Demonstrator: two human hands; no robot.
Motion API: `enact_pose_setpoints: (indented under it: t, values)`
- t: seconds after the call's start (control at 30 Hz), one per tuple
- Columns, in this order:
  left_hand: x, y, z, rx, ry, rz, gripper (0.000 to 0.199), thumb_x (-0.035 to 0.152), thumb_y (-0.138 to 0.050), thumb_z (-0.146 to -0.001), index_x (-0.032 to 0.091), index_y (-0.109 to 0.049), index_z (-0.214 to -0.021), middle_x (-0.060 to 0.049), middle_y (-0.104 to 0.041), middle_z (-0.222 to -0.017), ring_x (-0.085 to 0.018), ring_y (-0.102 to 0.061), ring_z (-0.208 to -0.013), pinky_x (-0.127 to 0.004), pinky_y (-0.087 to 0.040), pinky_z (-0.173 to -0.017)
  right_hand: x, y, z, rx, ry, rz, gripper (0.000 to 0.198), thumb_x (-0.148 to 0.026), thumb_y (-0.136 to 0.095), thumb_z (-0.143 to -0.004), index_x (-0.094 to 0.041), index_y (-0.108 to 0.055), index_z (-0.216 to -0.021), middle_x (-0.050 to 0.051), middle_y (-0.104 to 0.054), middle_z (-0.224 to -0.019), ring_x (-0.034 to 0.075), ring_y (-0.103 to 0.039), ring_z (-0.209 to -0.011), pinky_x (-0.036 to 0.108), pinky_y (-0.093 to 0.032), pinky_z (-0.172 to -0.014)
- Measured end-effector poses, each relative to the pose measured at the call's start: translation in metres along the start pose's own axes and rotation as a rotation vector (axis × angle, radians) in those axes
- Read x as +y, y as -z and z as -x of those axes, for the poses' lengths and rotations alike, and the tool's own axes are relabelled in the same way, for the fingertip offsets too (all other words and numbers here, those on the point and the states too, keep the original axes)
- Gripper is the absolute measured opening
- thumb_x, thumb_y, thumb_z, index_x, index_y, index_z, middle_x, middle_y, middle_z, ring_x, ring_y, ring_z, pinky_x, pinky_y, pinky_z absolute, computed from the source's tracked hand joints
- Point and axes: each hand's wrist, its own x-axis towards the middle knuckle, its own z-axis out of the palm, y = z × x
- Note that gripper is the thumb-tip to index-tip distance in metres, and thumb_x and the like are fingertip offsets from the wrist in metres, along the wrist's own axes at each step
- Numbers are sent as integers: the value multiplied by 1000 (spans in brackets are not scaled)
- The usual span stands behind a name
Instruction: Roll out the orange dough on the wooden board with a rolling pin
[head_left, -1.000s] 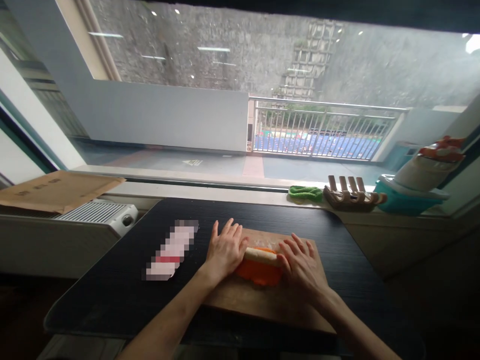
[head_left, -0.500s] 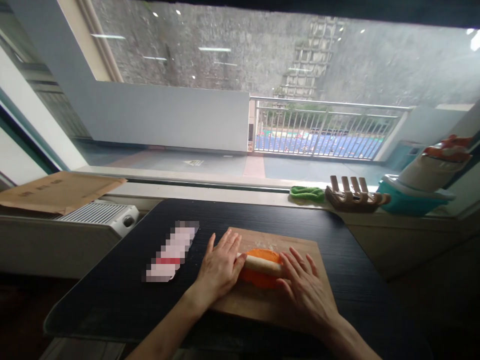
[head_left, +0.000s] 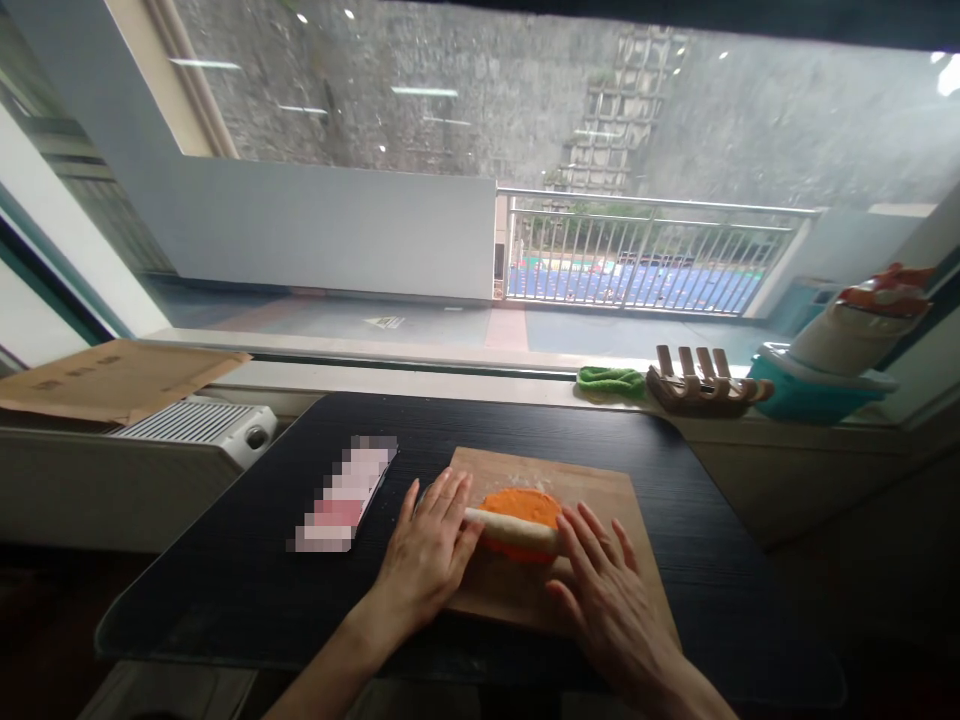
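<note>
An orange sheet of dough (head_left: 519, 502) lies on a wooden board (head_left: 592, 482). Across it rests a pale, floured rolling pin (head_left: 514, 530), with orange showing on both its far and near sides. My left hand (head_left: 431, 540) lies over the pin's left end, fingers stretched out and thumb along the near side. Over the right end is my right hand (head_left: 604, 570), its fingers extended and spread. Both palms press on the pin from above without wrapping round it. The hands hide the pin's two ends.
The board sits on a black table (head_left: 247, 570). A blurred-out pinkish flat item (head_left: 349, 495) lies to the left. Along the sill are a green cloth (head_left: 609, 381), a brown slotted rack (head_left: 697, 385) and a teal container (head_left: 814, 385). A brown envelope (head_left: 124, 380) rests over a radiator (head_left: 195, 425).
Both hands and the rolling pin have moved slightly toward me over the dough. More of the orange sheet shows beyond the pin. The view has shifted a little.
</note>
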Motion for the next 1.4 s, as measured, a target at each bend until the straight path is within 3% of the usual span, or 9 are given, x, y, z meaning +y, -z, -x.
enact_pose_setpoints:
  t: [0.2,0.43,0.67,0.9,0.97,1.13,1.2,1.27,1.4]
  values:
    - [4,1,-34,0,65,0,48,37,-28,-94,11,-48,-130,-13,-48,-136,-28,-34,-132,-56,-22,-107,9,-3,-32,-80,-160,6,52,-45,-33,-93,-12,-43,-133,9,-44,-139,27,-31,-133,49,-21,-108]
    - [4,3,20,-3,17,21,51,40,-32,-93,16,-36,-138,-7,-41,-142,-24,-31,-134,-51,-24,-109,-7,2,17,30,43,22,63,-45,-40,-91,-16,-20,-144,7,-31,-147,23,-23,-137,44,-17,-110]
    - [8,0,-27,12,101,11,50,37,-31,-93,12,-44,-133,-12,-44,-140,-29,-29,-135,-56,-22,-108,8,-8,-29,3,-149,35,54,-46,-34,-93,-11,-42,-134,11,-43,-139,27,-32,-133,48,-25,-106]
    - [7,-5,41,102,-31,-23,56,38,-37,-92,18,-27,-143,-6,-39,-144,-23,-31,-134,-47,-20,-111,-6,2,25,61,82,51,67,-47,-42,-90,-14,-20,-145,7,-30,-147,23,-20,-138,43,-13,-111]
    - [7,-4,36,95,-17,-27,55,38,-37,-92,16,-28,-142,-7,-39,-144,-24,-31,-134,-48,-20,-111,-3,2,14,7,34,22,62,-47,-38,-92,-15,-24,-144,7,-31,-147,22,-20,-138,44,-13,-112]
    - [8,2,-22,44,104,-29,50,37,-32,-93,12,-42,-135,-13,-44,-140,-29,-31,-133,-56,-20,-108,15,-1,-58,-197,-210,-86,57,-49,-26,-95,-13,-37,-138,9,-36,-144,25,-23,-136,50,-18,-110]
    - [9,5,-27,42,111,-31,50,37,-32,-93,11,-45,-133,-14,-45,-138,-29,-32,-133,-57,-21,-108,19,2,-70,-233,-245,-123,58,-50,-22,-95,-14,-38,-138,9,-37,-144,25,-23,-136,51,-19,-109]
    - [12,7,-12,47,73,-29,49,38,-34,-92,12,-45,-133,-12,-46,-138,-28,-34,-132,-56,-22,-108,19,5,-60,-236,-208,-141,57,-50,-23,-95,-16,-38,-138,8,-37,-144,25,-23,-136,51,-20,-109]
    - [20,5,46,96,-68,-74,55,39,-40,-91,16,-33,-140,-8,-40,-143,-24,-34,-133,-48,-19,-111,14,10,-6,-176,-25,-119,59,-50,-32,-93,-19,-27,-143,5,-31,-147,23,-21,-137,49,-18,-111]
